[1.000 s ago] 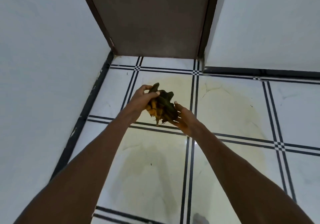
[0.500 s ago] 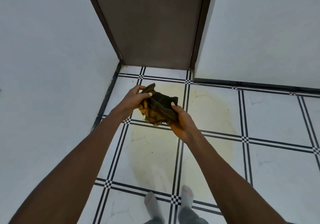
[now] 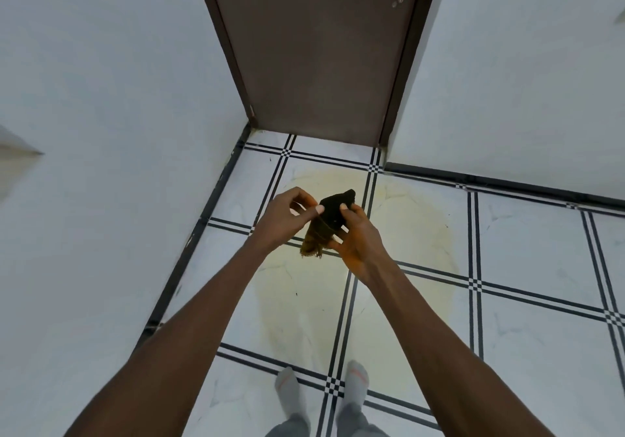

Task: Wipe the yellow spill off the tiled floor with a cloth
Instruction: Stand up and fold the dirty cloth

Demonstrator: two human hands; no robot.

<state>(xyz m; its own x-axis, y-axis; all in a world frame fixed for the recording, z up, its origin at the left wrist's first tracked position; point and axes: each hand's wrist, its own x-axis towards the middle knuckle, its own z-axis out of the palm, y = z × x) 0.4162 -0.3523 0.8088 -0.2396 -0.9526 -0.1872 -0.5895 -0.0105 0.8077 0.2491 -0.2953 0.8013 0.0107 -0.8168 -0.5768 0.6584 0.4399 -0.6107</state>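
Observation:
A dark cloth [image 3: 333, 211], stained yellow along its frayed lower edge, is held in the air above the floor between both hands. My left hand [image 3: 287, 222] pinches its left edge with thumb and fingers. My right hand [image 3: 358, 239] grips it from the right, thumb on top. Below them a pale yellow spill [image 3: 412, 233] spreads as a faint smear over several white tiles with black double lines, from near the door back toward my feet.
A brown door [image 3: 314, 51] stands shut straight ahead, with white walls [image 3: 101, 132] on the left and right meeting the floor at dark skirting. My two feet in grey socks [image 3: 356, 382] stand at the near edge of the spill.
The view has pulled up and back, so my feet now show. The cloth has been gathered into a smaller bundle between my hands, and my left hand has shifted to a pinch at its edge.

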